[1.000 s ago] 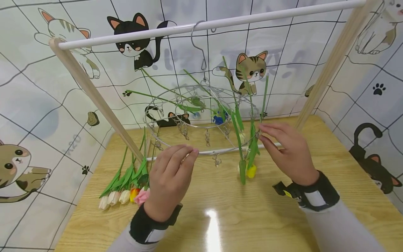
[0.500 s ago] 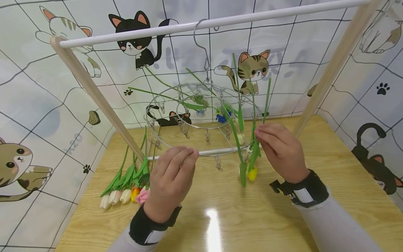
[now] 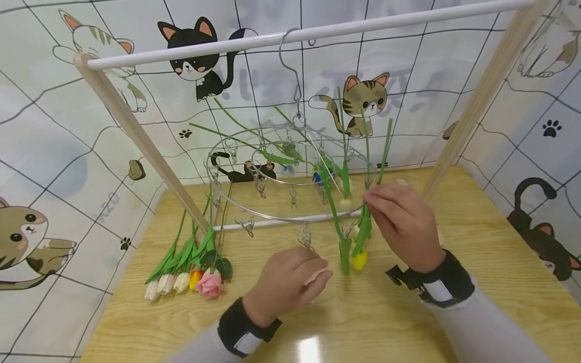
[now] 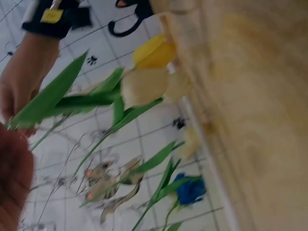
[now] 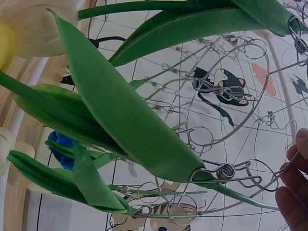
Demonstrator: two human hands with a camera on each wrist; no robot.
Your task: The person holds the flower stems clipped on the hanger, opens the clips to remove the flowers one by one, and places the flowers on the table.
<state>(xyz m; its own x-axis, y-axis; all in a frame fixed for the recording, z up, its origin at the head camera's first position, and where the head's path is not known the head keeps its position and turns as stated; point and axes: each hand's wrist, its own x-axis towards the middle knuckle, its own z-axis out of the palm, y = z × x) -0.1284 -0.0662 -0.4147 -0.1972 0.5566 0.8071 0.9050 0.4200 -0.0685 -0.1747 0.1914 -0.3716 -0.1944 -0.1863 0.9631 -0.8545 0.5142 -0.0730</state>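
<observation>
A round wire drying hanger with dangling clips hangs from a white bar. My right hand is at its right side; in the right wrist view its thumb and fingertips pinch the outer wire ring. Below the ring, my left hand sits near a front clip, thumb apart from the loosely bent fingers, holding nothing. Artificial tulips hang head down from clips beside the right hand, among them a yellow one. In the right wrist view a clip grips a green leaf and stem.
White tulips, an orange-yellow tulip and a pink rose lie at the table's left. A blue flower hangs farther back. Wooden posts support the white bar above the wooden table.
My left hand has left the ring's front left and moved right and down towards the front clip. The ring has turned and swung slightly. My right hand has shifted slightly left.
</observation>
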